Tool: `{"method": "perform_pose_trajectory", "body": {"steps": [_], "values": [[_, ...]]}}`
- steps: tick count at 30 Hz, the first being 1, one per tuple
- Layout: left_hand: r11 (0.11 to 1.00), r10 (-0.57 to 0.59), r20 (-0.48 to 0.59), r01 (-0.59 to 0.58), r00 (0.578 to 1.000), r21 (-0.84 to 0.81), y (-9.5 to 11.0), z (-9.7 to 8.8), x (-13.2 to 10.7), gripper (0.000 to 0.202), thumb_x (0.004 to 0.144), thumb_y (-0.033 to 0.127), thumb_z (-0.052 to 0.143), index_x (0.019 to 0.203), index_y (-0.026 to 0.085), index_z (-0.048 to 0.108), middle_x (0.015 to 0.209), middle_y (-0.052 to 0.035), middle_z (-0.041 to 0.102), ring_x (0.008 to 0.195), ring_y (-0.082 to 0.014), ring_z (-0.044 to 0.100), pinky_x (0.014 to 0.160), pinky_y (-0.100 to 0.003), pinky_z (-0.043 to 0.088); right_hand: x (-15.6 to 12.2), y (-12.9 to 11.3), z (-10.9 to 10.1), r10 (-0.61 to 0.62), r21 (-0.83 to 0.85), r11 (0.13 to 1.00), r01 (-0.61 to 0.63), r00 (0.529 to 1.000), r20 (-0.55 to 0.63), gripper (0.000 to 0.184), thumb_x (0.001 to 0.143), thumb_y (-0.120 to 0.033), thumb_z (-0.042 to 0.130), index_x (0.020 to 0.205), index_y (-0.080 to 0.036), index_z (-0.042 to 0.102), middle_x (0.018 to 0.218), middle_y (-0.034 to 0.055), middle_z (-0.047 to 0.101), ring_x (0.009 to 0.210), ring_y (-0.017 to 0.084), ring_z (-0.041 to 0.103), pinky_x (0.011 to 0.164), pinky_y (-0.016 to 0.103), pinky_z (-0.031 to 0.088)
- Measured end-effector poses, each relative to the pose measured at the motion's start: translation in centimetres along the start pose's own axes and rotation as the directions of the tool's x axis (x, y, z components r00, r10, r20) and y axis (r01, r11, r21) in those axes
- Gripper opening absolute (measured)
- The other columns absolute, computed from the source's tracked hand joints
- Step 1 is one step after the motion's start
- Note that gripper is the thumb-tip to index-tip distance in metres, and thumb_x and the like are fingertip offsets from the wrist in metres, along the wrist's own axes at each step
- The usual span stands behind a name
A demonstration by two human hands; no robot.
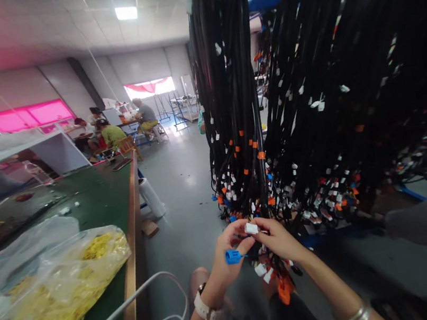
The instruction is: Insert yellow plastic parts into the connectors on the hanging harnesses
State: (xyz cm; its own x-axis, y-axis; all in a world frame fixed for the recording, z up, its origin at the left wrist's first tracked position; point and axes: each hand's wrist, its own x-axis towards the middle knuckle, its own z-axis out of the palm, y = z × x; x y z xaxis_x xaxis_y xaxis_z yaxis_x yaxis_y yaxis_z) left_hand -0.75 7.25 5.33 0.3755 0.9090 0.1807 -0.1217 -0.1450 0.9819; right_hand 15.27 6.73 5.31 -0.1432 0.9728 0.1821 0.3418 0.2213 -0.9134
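Note:
Between my two hands is a white plastic connector [251, 228] at the end of a wire harness. The fingers of my left hand [229, 246] pinch it from the left. My right hand [279, 237] closes on it from the other side, its fingertips partly hidden. A blue connector [233, 256] hangs against my left palm. Below my hands dangle more white connectors [261, 269] and an orange connector [285, 289]. Black cable bundles [230, 82] hang straight ahead, with many small connectors at their lower ends.
More black harnesses [318, 85] hang to the right. At left, a green-topped table [99, 198] holds a clear bag of small yellow parts [70, 277]. A white cable [137, 294] loops over its edge. A white roll [151, 197] stands beside it. Several people sit working at the back.

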Motion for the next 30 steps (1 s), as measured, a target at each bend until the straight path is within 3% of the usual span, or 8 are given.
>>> {"method": "perform_pose_trajectory", "body": {"steps": [9,12,16,18,21,24,27,30], "values": [[0.935,0.237,-0.032,-0.219,0.971,0.279,1.3,0.0,-0.4,0.016,0.078,0.025,0.060,0.091,0.021,0.069,0.095,-0.0076,0.063,0.089,-0.0194,0.056,0.083,-0.028,0.042,-0.7,-0.2,-0.1,-0.042,0.048,0.998,0.040,0.998,0.049,0.020,0.072,-0.016,0.052,0.086,-0.021,0.065,0.072,-0.0005,0.061,0.067,0.017,0.053,0.062,0.026,0.041],[0.923,0.232,-0.018,-0.214,0.973,0.319,1.3,-0.3,-0.2,0.016,0.078,0.024,0.060,0.091,0.022,0.070,0.094,-0.0075,0.064,0.086,-0.0191,0.056,0.079,-0.028,0.043,-1.0,-0.2,-0.7,-0.080,0.135,0.989,0.066,0.992,0.102,0.020,0.078,-0.026,0.051,0.090,-0.022,0.067,0.071,0.0004,0.058,0.071,0.019,0.052,0.064,0.028,0.041],[0.909,0.239,0.006,-0.226,0.971,0.349,0.7,-0.6,0.1,0.015,0.078,0.023,0.060,0.090,0.021,0.069,0.093,-0.0073,0.064,0.084,-0.0187,0.056,0.078,-0.027,0.043,-1.0,-0.2,-1.1,-0.114,0.160,0.982,0.097,0.989,0.098,0.036,0.086,-0.042,0.044,0.067,-0.020,0.066,0.067,0.0000,0.050,0.065,0.016,0.046,0.062,0.028,0.037],[0.933,0.211,-0.001,-0.201,0.977,0.300,0.3,-0.6,0.1,0.016,0.077,0.024,0.061,0.091,0.020,0.069,0.091,-0.0069,0.065,0.084,-0.0184,0.057,0.077,-0.027,0.043,-0.9,-0.1,-0.9,-0.104,0.125,0.988,0.092,0.990,0.093,0.038,0.086,-0.043,0.046,0.064,-0.019,0.066,0.065,-0.0012,0.046,0.063,0.015,0.044,0.061,0.027,0.035],[0.985,0.062,-0.089,-0.046,0.994,0.169,-0.1,-0.6,0.2,0.020,0.079,0.032,0.059,0.089,0.017,0.067,0.081,-0.0051,0.065,0.073,-0.0156,0.057,0.067,-0.023,0.043,-0.9,0.1,-0.5,-0.105,0.105,0.990,0.096,0.991,0.083,0.024,0.079,-0.043,0.060,0.083,-0.022,0.071,0.069,-0.0018,0.047,0.064,0.014,0.045,0.061,0.026,0.035],[0.996,-0.050,-0.098,0.057,0.994,0.068,-0.2,-0.6,0.2,0.027,0.079,0.039,0.058,0.084,0.014,0.065,0.073,-0.0037,0.063,0.065,-0.0130,0.054,0.059,-0.021,0.040,-0.9,0.5,-0.1,-0.099,0.114,0.989,0.094,0.994,0.039,0.028,0.072,-0.041,0.068,0.094,-0.025,0.071,0.073,-0.0010,0.049,0.067,0.015,0.048,0.063,0.027,0.038],[0.997,-0.058,-0.001,0.058,0.998,-0.041,-0.3,-0.6,0.2,0.031,0.069,0.037,0.070,0.090,0.014,0.064,0.083,-0.0061,0.065,0.072,-0.0147,0.057,0.064,-0.022,0.042,-1.1,0.6,0.1,-0.065,0.131,0.989,0.065,0.998,-0.007,0.027,0.071,-0.041,0.069,0.093,-0.025,0.071,0.074,-0.0005,0.052,0.066,0.015,0.049,0.062,0.028,0.040],[0.999,-0.022,0.000,0.021,1.000,0.049,-0.2,-0.5,0.1,0.028,0.067,0.032,0.072,0.087,0.014,0.065,0.079,-0.0067,0.066,0.070,-0.0153,0.057,0.065,-0.023,0.043,-1.3,0.4,0.4,-0.048,0.130,0.990,0.054,0.998,-0.049,0.026,0.071,-0.041,0.068,0.092,-0.025,0.069,0.075,-0.0003,0.056,0.067,0.016,0.050,0.063,0.028,0.040]]}}
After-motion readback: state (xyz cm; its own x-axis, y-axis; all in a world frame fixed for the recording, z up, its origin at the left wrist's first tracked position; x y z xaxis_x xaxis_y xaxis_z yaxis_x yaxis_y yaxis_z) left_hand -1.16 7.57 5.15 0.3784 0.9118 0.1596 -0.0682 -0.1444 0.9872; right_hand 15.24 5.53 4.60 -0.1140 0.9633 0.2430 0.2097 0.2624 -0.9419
